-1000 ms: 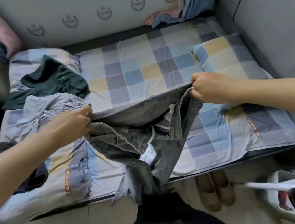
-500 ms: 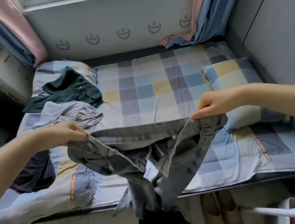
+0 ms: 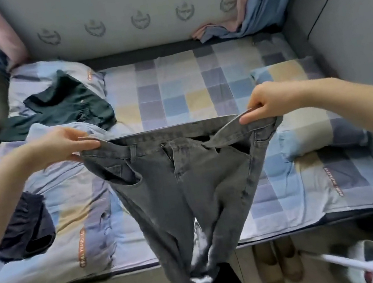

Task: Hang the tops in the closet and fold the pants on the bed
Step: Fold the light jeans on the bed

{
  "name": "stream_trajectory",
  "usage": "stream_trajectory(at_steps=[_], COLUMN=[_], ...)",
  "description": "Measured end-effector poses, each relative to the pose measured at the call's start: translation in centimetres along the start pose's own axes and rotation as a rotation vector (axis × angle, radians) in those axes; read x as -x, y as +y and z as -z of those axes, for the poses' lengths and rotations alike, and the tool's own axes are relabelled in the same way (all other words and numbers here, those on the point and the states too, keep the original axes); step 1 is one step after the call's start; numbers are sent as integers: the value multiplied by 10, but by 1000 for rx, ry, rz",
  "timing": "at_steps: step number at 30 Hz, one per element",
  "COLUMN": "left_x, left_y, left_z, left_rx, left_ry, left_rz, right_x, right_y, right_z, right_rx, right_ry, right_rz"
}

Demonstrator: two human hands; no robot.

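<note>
A navy garment (image 3: 23, 232) and a dark green top (image 3: 62, 108) lie on the left of the checked bed (image 3: 172, 94). The left hand (image 3: 62, 148) and right hand (image 3: 266, 104) each pinch an end of the waistband of grey jeans (image 3: 182, 179), held spread above the bed's near edge, legs hanging toward the floor. A checked pillow (image 3: 307, 125) lies at right.
</note>
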State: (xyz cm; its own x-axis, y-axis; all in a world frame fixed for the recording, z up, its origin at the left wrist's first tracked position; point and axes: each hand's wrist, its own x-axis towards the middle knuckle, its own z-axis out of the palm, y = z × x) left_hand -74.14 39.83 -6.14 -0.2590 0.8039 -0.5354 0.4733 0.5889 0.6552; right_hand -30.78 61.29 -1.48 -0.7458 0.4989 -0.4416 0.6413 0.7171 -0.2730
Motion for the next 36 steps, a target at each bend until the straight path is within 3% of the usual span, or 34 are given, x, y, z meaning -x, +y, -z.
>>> stream_trajectory(at_steps=[3, 7, 10, 12, 14, 17, 20, 24, 28, 31, 34, 36], left_x=[-37, -103, -174, -232, -304, -372, -389, -352, -325, -313, -320, -336], left_y=[-8, -17, -17, -13, -9, -50, -143, -240, -303, -329, -342, -349], left_z=[16, 37, 53, 56, 53, -10, -119, -240, -310, -340, -354, -356], left_rx=[-172, -48, 35, 88, 302, 272, 81, 169, 157, 95, 117, 116], left_ry=[-148, -261, -142, 164, 436, 402, 149, -29, -98, -52, 69, 153], left_rz=[5, 64, 39, -45, -127, -25, 224, 502, 611, 641, 646, 612], right_x=[-24, -84, -160, -221, -296, -375, -410, -387, -363, -366, -389, -408], right_y=[9, 20, 44, 70, 98, 106, 94, 77, 54, 17, -8, -13], right_z=[2, 16, 27, 24, 10, -67, -203, -355, -437, -473, -496, -499], right_rx=[-176, -293, -145, 99, 217, 34, -209, -343, -690, -959, -948, -811], right_ry=[-189, -302, -90, 171, 386, 503, 259, -161, -169, -181, -126, -111], right_rz=[-36, -65, -90, -126, -223, -499, -596, -591, -741, -766, -675, -615])
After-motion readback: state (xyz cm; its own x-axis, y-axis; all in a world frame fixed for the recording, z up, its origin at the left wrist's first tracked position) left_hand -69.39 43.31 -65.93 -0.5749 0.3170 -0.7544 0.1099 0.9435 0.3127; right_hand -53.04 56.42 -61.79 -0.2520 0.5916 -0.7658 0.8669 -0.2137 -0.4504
